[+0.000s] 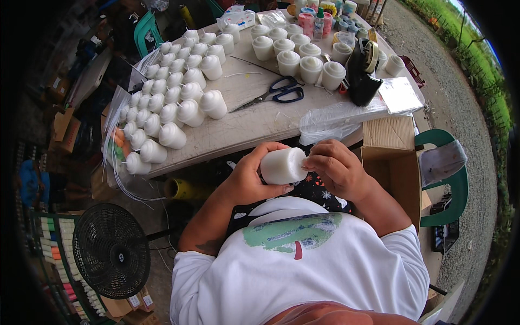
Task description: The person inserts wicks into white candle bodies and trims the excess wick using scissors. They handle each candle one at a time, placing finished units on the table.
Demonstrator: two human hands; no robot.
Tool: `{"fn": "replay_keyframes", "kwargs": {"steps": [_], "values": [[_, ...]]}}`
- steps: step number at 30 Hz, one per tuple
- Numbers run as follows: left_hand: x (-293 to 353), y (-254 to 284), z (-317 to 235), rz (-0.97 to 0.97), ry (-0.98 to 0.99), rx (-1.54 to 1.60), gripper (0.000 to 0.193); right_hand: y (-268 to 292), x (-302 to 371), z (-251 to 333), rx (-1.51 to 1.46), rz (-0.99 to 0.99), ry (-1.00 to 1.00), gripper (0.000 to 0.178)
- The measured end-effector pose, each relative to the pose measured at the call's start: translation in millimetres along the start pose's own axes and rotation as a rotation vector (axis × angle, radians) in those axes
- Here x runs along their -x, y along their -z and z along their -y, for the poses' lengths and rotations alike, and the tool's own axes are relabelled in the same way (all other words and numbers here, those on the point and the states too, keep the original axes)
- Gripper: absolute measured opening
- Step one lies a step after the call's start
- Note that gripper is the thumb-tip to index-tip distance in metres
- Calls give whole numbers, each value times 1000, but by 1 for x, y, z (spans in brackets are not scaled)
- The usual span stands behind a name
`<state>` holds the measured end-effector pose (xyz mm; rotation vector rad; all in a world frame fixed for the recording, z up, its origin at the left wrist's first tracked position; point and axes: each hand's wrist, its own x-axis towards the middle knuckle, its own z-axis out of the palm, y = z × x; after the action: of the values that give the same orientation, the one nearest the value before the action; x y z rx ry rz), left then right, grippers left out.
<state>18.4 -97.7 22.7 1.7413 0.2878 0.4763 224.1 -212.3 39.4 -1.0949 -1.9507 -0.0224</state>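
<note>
My left hand [246,176] is wrapped round a short white candle [281,167], which lies tilted on its side above my lap, its end toward the right. At that end my right hand [335,167] has its fingertips pinched together, touching or almost touching the candle. Whatever is between those fingertips is hidden. Beyond my hands, on the table [244,127], rows of similar white candles [189,112] stand close together at the left. A second group of white candles [310,69] stands at the far right. Scissors with dark blue handles [287,91] lie between the groups.
A black tape dispenser [364,76] and clear plastic wrap [330,120] sit at the table's right side. Long white wicks [116,176] hang off the left edge. An open cardboard box [390,179] and a green chair [457,184] stand at my right, a black fan [112,250] at my left.
</note>
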Motion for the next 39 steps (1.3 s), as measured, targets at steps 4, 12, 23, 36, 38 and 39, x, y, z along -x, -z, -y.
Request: {"fn": "replay_keyframes", "kwargs": {"steps": [4, 12, 23, 36, 38, 39], "values": [[1, 2, -3, 38, 87, 107, 67, 3, -2, 2, 15, 32, 8, 36], [0, 1, -4, 27, 67, 44, 64, 4, -4, 4, 23, 96, -7, 35], [-4, 3, -5, -33, -55, -184, 62, 0, -4, 3, -457, 50, -327, 16], [-5, 6, 3, -38, -6, -110, 67, -11, -8, -1, -455, 34, -323, 13], [-4, 6, 5, -54, -28, -115, 68, -12, -7, -3, -438, 36, -319, 12], [-4, 6, 7, -62, -48, -126, 68, -14, -5, -4, -485, 33, -359, 12]]}}
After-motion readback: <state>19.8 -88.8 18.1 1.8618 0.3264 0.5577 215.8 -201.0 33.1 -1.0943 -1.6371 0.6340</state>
